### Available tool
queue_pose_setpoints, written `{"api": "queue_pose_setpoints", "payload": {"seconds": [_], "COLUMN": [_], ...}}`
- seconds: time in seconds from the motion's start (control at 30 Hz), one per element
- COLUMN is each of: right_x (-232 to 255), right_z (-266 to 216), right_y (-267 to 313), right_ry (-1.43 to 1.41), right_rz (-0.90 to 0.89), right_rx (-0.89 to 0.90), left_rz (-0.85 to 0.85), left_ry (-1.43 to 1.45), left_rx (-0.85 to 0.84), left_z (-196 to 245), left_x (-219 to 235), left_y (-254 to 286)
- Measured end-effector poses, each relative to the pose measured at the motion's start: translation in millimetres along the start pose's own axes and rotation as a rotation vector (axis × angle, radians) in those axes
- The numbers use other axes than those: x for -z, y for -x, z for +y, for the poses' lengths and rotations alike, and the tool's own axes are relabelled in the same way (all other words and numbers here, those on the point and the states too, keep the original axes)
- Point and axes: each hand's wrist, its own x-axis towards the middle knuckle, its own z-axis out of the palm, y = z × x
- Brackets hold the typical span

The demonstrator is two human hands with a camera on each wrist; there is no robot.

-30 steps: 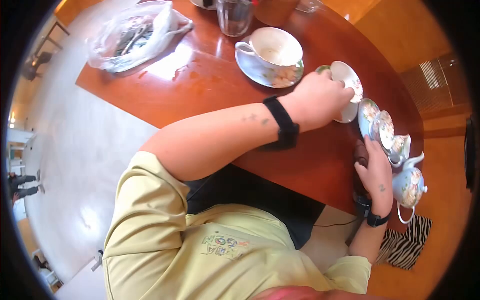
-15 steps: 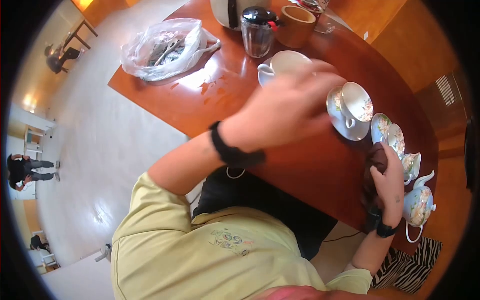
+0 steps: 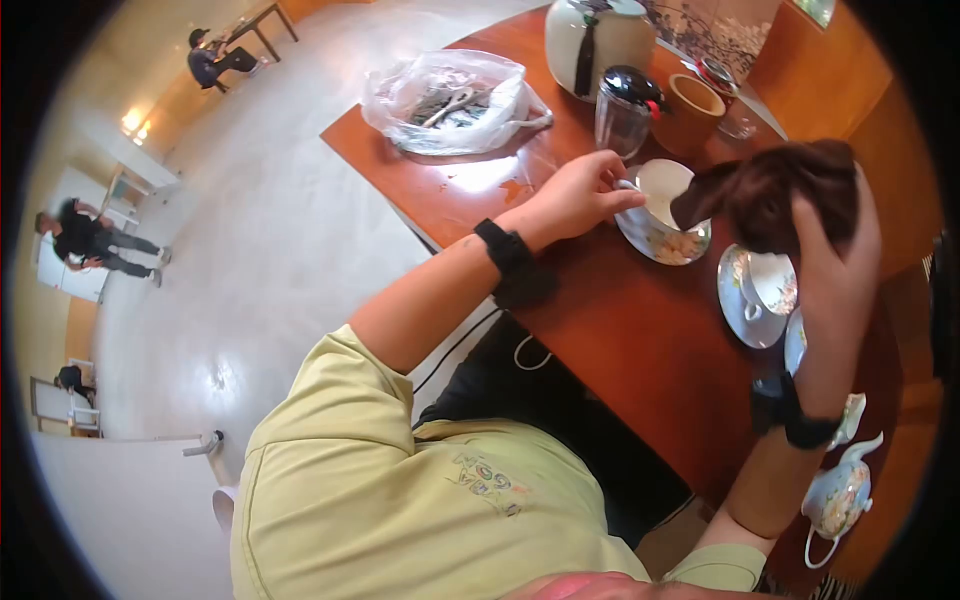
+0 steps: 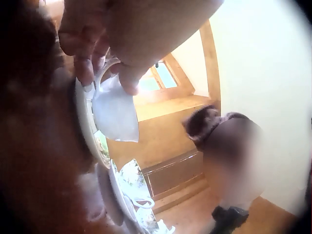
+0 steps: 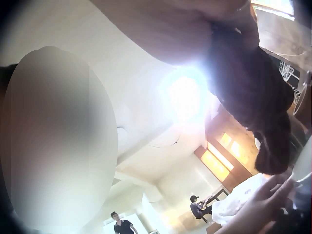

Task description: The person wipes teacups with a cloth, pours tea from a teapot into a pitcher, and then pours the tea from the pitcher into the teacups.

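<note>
Cup [image 3: 668, 195]: white, on its saucer [image 3: 655, 240] on the desk [image 3: 620, 330]; my left hand [image 3: 578, 195] pinches its handle, thumb and fingers curled round the loop.
Cloth [image 3: 770, 190]: dark brown, bunched, held above and right of the cup; my right hand [image 3: 835, 260] grips it, fingers curled over the wad.
Second cup [image 3: 768, 282]: floral, on its own saucer, just right of the cup.
Glass jar [image 3: 625, 110]: black lid, just behind the cup.
Wooden pot [image 3: 692, 112]: behind the cup, beside the jar.
Plastic bag [image 3: 455, 100]: far left of the cup.
Teapot [image 3: 838, 500]: well right of the cup, at the desk's near edge
</note>
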Motion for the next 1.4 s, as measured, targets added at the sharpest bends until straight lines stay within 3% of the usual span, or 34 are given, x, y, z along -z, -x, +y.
{"api": "queue_pose_setpoints", "payload": {"seconds": [0.1, 0.17, 0.27, 0.33, 0.4, 0.43, 0.5, 0.57, 0.6, 0.63, 0.67, 0.7, 0.77, 0.83, 0.87, 0.9, 0.93, 0.97, 1.0, 1.03, 1.07, 1.1, 1.13, 1.17, 1.23, 1.27, 1.3, 1.33, 1.37, 1.4], "right_x": [-40.1, -59.5, -74.6, -78.0, -78.7, -79.3, -77.3, -73.9, -68.0, -64.2, -62.2, -61.2, -61.7, -64.5, -64.3, -67.9, -67.6, -65.9, -65.4, -62.2, -59.9, -60.7, -57.4, -50.5, -23.5, -22.5, -21.0, -22.4, -22.3, -31.7], "right_z": [23.2, 54.1, 74.3, 78.4, 79.2, 76.1, 63.1, 54.4, 56.8, 60.7, 62.1, 61.4, 57.6, 59.5, 56.1, 50.0, 43.5, 37.2, 29.3, 26.0, 29.2, 53.4, 68.9, 68.7, 47.5, 58.7, 81.5, 64.6, 45.9, 26.7], "right_y": [-13.8, -12.5, -1.6, 9.3, 19.4, 23.2, 24.8, 20.1, 16.9, 10.9, 7.3, 9.1, 13.3, 14.7, 16.7, 16.2, 15.9, 13.3, 11.6, 11.2, 11.6, 10.6, 4.8, -2.0, -10.2, -13.8, -16.0, -13.5, -2.8, 5.6], "right_ry": [0.065, 0.345, 0.345, 0.311, 0.321, 0.347, 0.403, 0.215, 0.211, 0.045, -0.127, -0.138, -0.506, -0.558, -0.347, -0.154, -0.056, 0.011, 0.096, 0.174, 0.053, -0.109, -0.294, -0.35, -0.765, -0.755, -0.532, -0.297, -0.13, 0.105], "right_rz": [-0.056, -0.011, -0.164, -0.306, -0.372, -0.385, -0.448, -0.502, -0.492, -0.61, -0.729, -0.73, -0.535, -0.466, -0.306, -0.154, -0.142, -0.126, -0.158, -0.182, -0.296, -0.384, -0.462, -0.473, -0.658, -0.65, -0.535, -0.416, -0.385, -0.226], "right_rx": [-0.02, 0.143, 0.224, 0.114, 0.102, 0.103, -0.003, -0.12, -0.129, -0.268, -0.402, -0.397, -0.449, -0.413, -0.199, 0.028, 0.205, 0.401, 0.439, 0.476, 0.302, 0.07, -0.093, -0.181, -0.488, -0.484, -0.276, -0.08, 0.134, 0.271], "left_rz": [-0.017, -0.078, -0.174, -0.209, -0.061, -0.084, 0.099, 0.06, 0.072, 0.09, 0.035, 0.036, 0.011, 0.061, 0.115, 0.102, 0.113, 0.144, 0.132, 0.163, 0.264, 0.223, 0.21, 0.175, 0.221, 0.218, 0.254, 0.284, 0.25, 0.372], "left_ry": [-0.182, -0.193, -0.169, -0.119, -0.181, -0.182, -0.38, -0.467, -0.521, -0.578, -0.527, -0.539, -0.532, -0.421, -0.303, -0.145, -0.003, -0.02, -0.111, -0.382, -0.437, -0.295, -0.355, -0.35, -0.139, -0.132, -0.201, -0.259, -0.121, -0.332], "left_rx": [-0.042, -0.012, 0.067, 0.124, -0.002, -0.012, -0.332, -0.325, -0.41, -0.493, -0.419, -0.414, -0.414, -0.467, -0.522, -0.459, -0.391, -0.454, -0.473, -0.878, -0.903, -0.821, -0.83, -0.831, -0.892, -0.903, -0.847, -0.791, -0.856, -0.967], "left_z": [1.4, 1.7, 21.4, 38.4, 30.6, 29.4, 29.6, 33.2, 34.6, 39.6, 50.1, 52.9, 56.6, 61.0, 64.4, 69.5, 74.4, 62.2, 68.3, 45.5, 57.4, 68.0, 62.4, 49.8, 53.7, 57.1, 59.9, 61.0, 58.8, 70.6], "left_x": [1.4, 3.0, -0.8, -8.2, -18.3, -23.9, -32.6, -27.4, -25.3, -24.5, -23.6, -22.8, -20.3, -21.3, -22.7, -23.6, -24.0, -22.0, -19.3, -4.3, -11.6, -16.2, -19.8, -23.8, -36.7, -37.1, -36.9, -40.1, -36.0, -30.4], "left_y": [1.9, -1.4, 8.8, 20.9, 21.3, 22.3, 25.1, 26.9, 27.9, 29.6, 34.1, 37.0, 41.8, 42.8, 43.4, 44.3, 47.1, 41.3, 43.5, 21.9, 30.3, 37.7, 34.0, 27.2, 28.3, 29.6, 34.6, 39.4, 35.6, 36.7]}}
